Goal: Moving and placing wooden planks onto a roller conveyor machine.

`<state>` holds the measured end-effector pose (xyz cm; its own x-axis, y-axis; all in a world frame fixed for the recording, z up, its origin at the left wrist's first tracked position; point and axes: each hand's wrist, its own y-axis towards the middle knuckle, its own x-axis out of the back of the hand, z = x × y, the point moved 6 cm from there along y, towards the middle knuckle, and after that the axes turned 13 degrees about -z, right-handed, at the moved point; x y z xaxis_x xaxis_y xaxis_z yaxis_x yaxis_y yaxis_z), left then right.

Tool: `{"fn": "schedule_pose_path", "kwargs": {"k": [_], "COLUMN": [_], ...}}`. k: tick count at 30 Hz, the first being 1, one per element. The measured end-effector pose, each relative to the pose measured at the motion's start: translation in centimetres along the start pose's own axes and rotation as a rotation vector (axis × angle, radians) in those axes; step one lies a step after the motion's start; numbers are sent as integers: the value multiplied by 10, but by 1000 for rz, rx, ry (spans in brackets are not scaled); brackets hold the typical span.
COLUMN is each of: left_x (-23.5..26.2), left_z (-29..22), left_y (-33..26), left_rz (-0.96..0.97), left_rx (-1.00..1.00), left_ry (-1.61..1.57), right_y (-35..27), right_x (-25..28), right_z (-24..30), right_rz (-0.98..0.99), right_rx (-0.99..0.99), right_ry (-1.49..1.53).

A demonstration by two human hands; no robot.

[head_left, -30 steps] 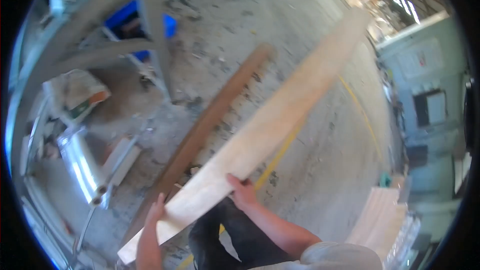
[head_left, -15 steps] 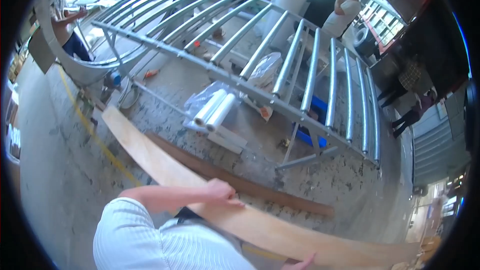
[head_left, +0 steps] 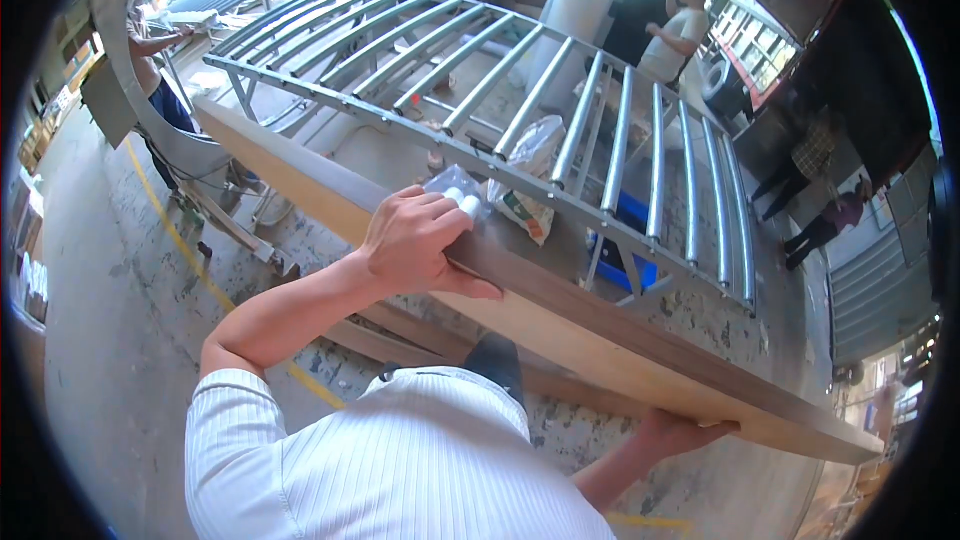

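Note:
A long wooden board (head_left: 590, 355) is held up in front of me, its pale broad face toward me and its dark brown narrow edge on top. My left hand (head_left: 415, 240) grips it over the top edge near the middle, thumb on the pale face and fingers over the far side. Farther right, my right hand (head_left: 680, 435) holds the lower edge from beneath; part of its fingers is hidden behind the board. Just beyond the board stands a metal roller conveyor (head_left: 585, 125) with several silvery rollers. Below the board, brown planks (head_left: 575, 388) lie on the floor.
White rolls (head_left: 461, 202) and a plastic bag (head_left: 537, 145) lie under the conveyor, near a blue crate (head_left: 632, 265). A large curved frame (head_left: 125, 70) and a person (head_left: 165, 80) are at far left. Another person (head_left: 680, 35) stands behind the conveyor, and others at right.
The board has been lifted and turned up on edge, its far left end rising toward the conveyor. My left hand now grips its top edge, and my right hand has come up under it.

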<state>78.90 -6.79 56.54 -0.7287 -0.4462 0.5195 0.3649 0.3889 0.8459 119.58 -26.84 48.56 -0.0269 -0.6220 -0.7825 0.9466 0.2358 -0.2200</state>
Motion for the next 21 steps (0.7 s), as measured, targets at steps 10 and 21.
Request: {"fn": "schedule_pose_path", "kwargs": {"k": [10, 21], "left_x": [14, -130], "left_z": [35, 210], "left_y": [42, 97], "left_rz": [-49, -156], "left_rx": [-362, -363], "left_ry": [353, 356], "right_y": [112, 174], "right_x": [-120, -290], "right_z": [-107, -335], "right_rz": [1020, 947], "right_rx": [-381, -531], "right_ry": [691, 826]}}
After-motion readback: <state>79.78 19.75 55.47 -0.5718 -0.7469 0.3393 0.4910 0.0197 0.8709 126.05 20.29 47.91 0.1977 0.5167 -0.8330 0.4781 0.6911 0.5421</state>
